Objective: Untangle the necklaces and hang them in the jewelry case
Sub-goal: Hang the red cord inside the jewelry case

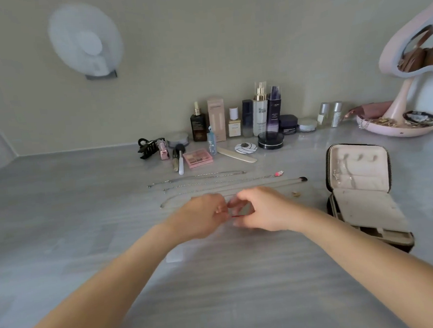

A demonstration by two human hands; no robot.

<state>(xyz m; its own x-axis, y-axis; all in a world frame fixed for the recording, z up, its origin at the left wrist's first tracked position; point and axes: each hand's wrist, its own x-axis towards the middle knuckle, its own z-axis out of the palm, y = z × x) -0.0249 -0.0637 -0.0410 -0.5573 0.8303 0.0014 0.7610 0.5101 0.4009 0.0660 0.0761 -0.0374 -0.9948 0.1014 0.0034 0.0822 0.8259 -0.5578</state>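
Silver necklaces (211,183) left of open jewelry case (370,205)

Wide open worktop (62,224) at left and along the near edge. Straight ahead, necklaces (211,182) laid in rows across the way; behind them, cosmetics (260,115) crowded together. At right, open jewelry case (373,210), with mirror stand (399,107) beyond it.

Soft even light, blurred, edges bowed.
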